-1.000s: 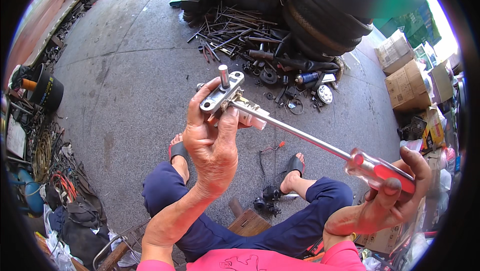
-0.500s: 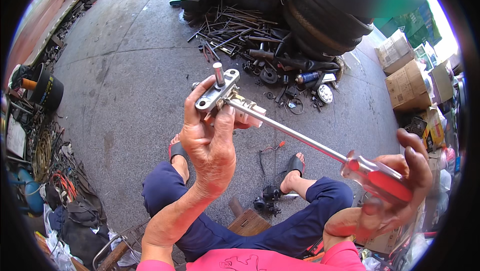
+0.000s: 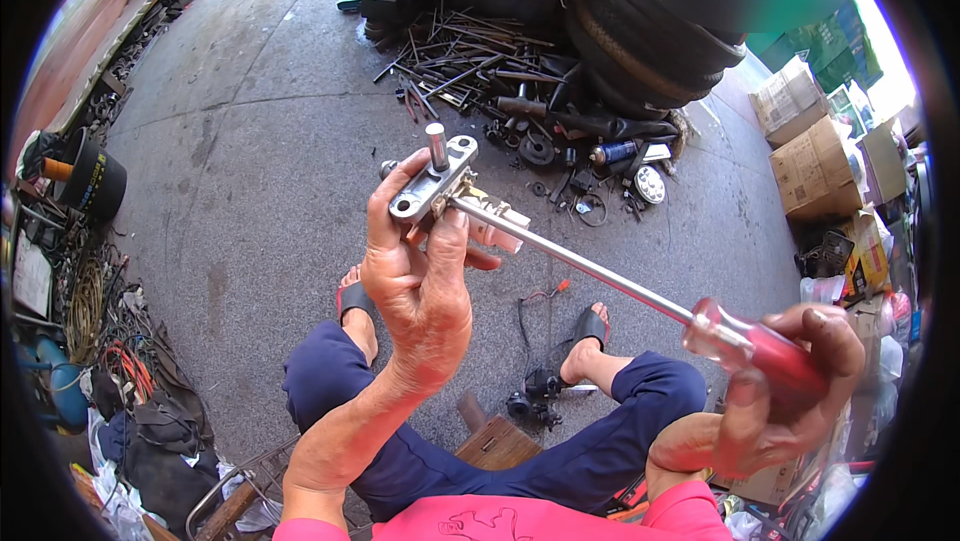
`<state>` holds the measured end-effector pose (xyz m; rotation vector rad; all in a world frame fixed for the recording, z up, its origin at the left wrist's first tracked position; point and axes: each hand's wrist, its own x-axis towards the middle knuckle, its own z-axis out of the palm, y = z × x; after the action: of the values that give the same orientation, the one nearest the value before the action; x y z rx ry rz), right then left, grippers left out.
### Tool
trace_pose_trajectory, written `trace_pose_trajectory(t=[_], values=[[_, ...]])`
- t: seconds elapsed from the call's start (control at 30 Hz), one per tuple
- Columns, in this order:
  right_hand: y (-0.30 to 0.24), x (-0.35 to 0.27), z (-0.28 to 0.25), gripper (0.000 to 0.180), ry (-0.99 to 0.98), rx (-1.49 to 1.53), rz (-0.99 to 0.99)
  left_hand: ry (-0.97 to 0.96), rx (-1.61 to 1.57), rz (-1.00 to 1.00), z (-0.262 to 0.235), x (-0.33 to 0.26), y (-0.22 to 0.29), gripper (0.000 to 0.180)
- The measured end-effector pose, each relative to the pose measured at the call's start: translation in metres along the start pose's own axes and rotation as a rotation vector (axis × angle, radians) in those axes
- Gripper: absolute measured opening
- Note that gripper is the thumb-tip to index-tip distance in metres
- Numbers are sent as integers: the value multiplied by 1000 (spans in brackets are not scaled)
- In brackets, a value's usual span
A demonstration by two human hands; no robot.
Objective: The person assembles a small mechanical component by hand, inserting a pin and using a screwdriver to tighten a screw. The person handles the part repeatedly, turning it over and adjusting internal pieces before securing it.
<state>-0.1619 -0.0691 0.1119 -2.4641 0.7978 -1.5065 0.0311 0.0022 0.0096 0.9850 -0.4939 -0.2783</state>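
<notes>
My left hand (image 3: 415, 286) is closed around a small mechanical part (image 3: 432, 191), raised in front of me. A silvery oblong plate with end holes tops the part; a short round metal pin stands up from it, and a pale plastic body (image 3: 495, 223) sticks out at its right. A long screwdriver (image 3: 580, 263) slants from this part down to the right, its tip against the side by my left thumb. My right hand (image 3: 780, 436) has its thumb and fingers around the screwdriver's red and clear handle, which is smeared by motion.
Beyond my hands lie a heap of metal rods (image 3: 470, 66), stacked tires (image 3: 640, 41) and loose parts. Cardboard boxes (image 3: 815, 166) line the right side. A black bucket (image 3: 95, 181) and tangled cables (image 3: 90, 306) are at left. A black device with wires (image 3: 535, 396) sits between my feet.
My right fingers, raised and spread off the handle before, have come down around it. The red handle looks turned and blurred. My left hand and the part stay almost in place.
</notes>
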Motion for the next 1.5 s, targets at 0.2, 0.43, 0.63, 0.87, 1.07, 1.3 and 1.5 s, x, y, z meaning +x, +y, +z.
trace_pose_trajectory(t=[0.2, 0.43, 0.63, 0.87, 1.07, 1.3, 1.5], values=[[-6, -1, 9, 66, 123, 21, 182, -2, 40, 19, -3, 1, -1, 38], [-4, -2, 5, 67, -46, 140, 61, 11, 26, 10, -3, 2, 3, 37], [-6, -2, 2, 55, -49, 191, 118, 4, 4, -22, -5, 3, 3, 36], [-3, -3, 12, 45, 98, 97, 43, 93, -189, -258, -9, 11, 6, 35], [-8, -5, 17, 41, 100, 193, 27, 118, -242, -299, -13, 10, 1, 30], [-13, -7, 7, 40, 5, 164, 0, 129, -219, -303, -18, 11, -5, 28], [-19, -9, 10, 41, 34, 136, 32, 136, -230, -290, -17, 11, -5, 27]])
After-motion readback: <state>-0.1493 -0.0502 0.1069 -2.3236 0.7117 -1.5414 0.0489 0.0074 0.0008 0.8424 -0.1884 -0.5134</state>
